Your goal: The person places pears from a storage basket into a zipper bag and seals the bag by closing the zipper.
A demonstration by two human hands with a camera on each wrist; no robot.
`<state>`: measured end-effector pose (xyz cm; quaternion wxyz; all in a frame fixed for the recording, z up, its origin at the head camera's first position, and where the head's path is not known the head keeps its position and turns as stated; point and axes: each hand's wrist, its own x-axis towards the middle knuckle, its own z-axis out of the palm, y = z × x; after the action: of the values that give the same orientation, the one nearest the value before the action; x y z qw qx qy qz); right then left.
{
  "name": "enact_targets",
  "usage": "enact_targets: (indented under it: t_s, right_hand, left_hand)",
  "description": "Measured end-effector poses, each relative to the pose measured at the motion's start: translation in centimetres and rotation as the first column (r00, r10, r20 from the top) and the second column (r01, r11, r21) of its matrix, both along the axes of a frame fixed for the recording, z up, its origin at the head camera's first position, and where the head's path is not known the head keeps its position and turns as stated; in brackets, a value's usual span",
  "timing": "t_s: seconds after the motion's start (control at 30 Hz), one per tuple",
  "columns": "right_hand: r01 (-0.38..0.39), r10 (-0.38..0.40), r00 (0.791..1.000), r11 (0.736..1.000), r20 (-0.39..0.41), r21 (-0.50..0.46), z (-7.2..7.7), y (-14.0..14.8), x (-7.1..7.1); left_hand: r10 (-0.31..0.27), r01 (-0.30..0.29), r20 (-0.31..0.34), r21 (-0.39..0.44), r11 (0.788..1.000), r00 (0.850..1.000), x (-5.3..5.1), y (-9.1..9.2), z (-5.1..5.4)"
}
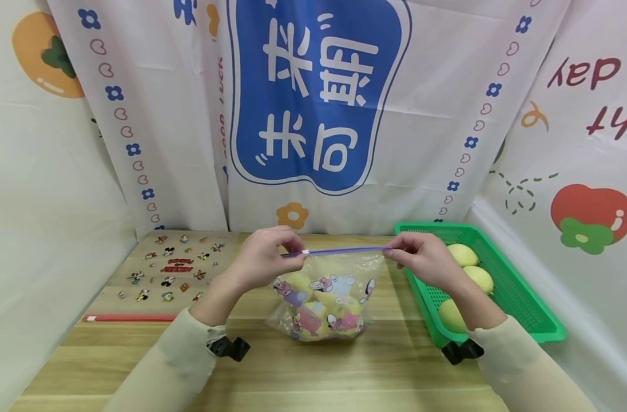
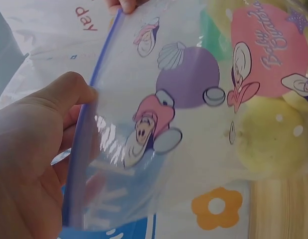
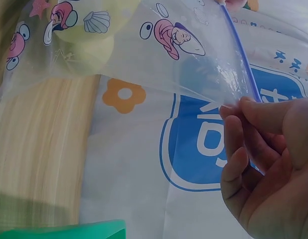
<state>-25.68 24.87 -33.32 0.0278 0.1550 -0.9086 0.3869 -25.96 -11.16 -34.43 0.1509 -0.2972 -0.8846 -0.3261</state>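
Over the counter [image 1: 344, 377], the fruit-filled bag [image 1: 321, 300] is held upright, its purple zip [image 1: 346, 250] pinched by the left grip [image 1: 269, 254] and right grip [image 1: 432, 260]. The red-zipped bag [image 1: 159, 276] is shown only by the head view; lettering [image 2: 267, 37] on a pink patch [image 2: 271, 74] is made legible only by the left wrist view.

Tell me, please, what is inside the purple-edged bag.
The bag holds several round yellow fruits; its printed cartoons cover parts of them, so I cannot count them exactly.
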Motion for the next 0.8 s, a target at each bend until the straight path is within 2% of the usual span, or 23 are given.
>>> enact_targets:
  t_s: [0.2, 0.43, 0.7, 0.8]
  right_hand:
    - [0.003, -0.003, 1.0, 1.0, 0.005, 0.004, -0.3, 0.5, -0.1]
    - [0.012, -0.012, 1.0, 1.0, 0.005, 0.014, -0.6, 1.0, 0.0]
    - [0.016, -0.016, 1.0, 1.0, 0.005, -0.002, -0.9, 1.3, -0.1]
    - [0.016, -0.016, 1.0, 1.0, 0.007, -0.008, -0.9, 1.4, -0.2]
  left_hand:
    - [0.0, 0.0, 0.001, 0.022, 1.0, 1.0, 0.3, -1.4, 0.0]
    - [0.026, -0.027, 0.016, 0.063, 0.998, 1.0, 0.7, -3.2, -0.3]
    - [0.049, -0.048, -0.015, 0.084, 0.995, 0.999, 1.2, -4.8, -0.7]
    - [0.062, -0.061, -0.008, 0.089, 0.994, 0.998, 1.5, -5.4, -0.7]
